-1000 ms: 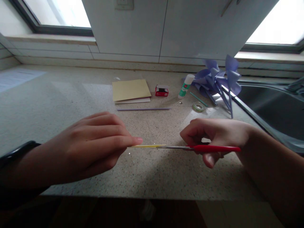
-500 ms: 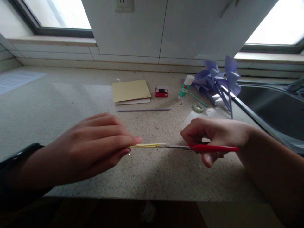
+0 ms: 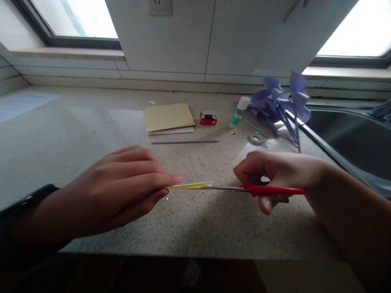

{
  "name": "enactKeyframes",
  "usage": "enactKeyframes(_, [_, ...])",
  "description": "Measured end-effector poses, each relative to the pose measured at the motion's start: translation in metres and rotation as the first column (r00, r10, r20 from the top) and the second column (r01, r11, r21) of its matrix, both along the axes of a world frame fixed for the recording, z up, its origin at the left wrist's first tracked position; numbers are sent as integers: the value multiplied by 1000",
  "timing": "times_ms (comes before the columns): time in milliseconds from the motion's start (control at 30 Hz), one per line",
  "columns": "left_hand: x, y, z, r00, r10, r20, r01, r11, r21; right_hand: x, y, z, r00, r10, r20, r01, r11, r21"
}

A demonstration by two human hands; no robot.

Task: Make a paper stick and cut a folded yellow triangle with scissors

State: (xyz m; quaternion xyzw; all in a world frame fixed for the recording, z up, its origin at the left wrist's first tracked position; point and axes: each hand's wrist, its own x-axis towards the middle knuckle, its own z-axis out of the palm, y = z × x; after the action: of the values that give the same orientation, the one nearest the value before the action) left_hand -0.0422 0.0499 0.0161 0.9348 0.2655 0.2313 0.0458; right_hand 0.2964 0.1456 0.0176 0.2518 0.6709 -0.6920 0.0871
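Note:
My left hand (image 3: 131, 183) pinches a thin yellow piece of folded paper (image 3: 192, 186), seen nearly edge-on, with its free end pointing right. Across from it, my right hand (image 3: 269, 175) is closed on red-handled scissors (image 3: 277, 190). The scissors' metal blades point left and meet the paper's right end. How far the blades reach into the paper is hard to make out. Both hands are held above the speckled countertop (image 3: 195, 228).
Behind the hands lie a stack of yellow paper (image 3: 169, 116), a purple stick (image 3: 185, 142) and a small red box (image 3: 208, 118). A glue stick (image 3: 240, 112), a roll of tape (image 3: 255, 139), a teal stick (image 3: 255, 128) and purple paper pinwheels (image 3: 275, 99) sit near the sink (image 3: 351, 138).
The layers at the paper's right end have spread slightly apart around the blades. Both hands stay almost in place, with the scissors barely shifted.

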Motion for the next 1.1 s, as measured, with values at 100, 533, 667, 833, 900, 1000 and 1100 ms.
enactKeyframes(100, [0,0,0,1000,-6,5,6,1000,-7,0,0,0,1000,10,-4,-10,1000,18])
enactKeyframes(533, [0,-1,2,1000,-13,3,13,1000,-15,1,0,0,1000,-5,17,5,1000,-18])
enactKeyframes(667, [0,-2,1,1000,-11,4,11,1000,-21,-2,-1,2,999,2,36,-1,1000,-20])
enactKeyframes(833, [0,-3,1,1000,-11,-5,11,999,-38,-7,-3,3,999,3,32,-2,999,-41])
enactKeyframes(900, [0,-3,1,1000,-24,4,24,998,-52,-8,-3,2,1000,7,28,-6,999,-44])
enactKeyframes(1000, [1,-3,2,999,-42,13,43,997,-58,-8,-3,2,1000,4,18,-3,999,-36])
enactKeyframes(1100, [2,-4,2,999,-37,11,37,997,-64,-8,-4,2,1000,3,12,-3,1000,-26])
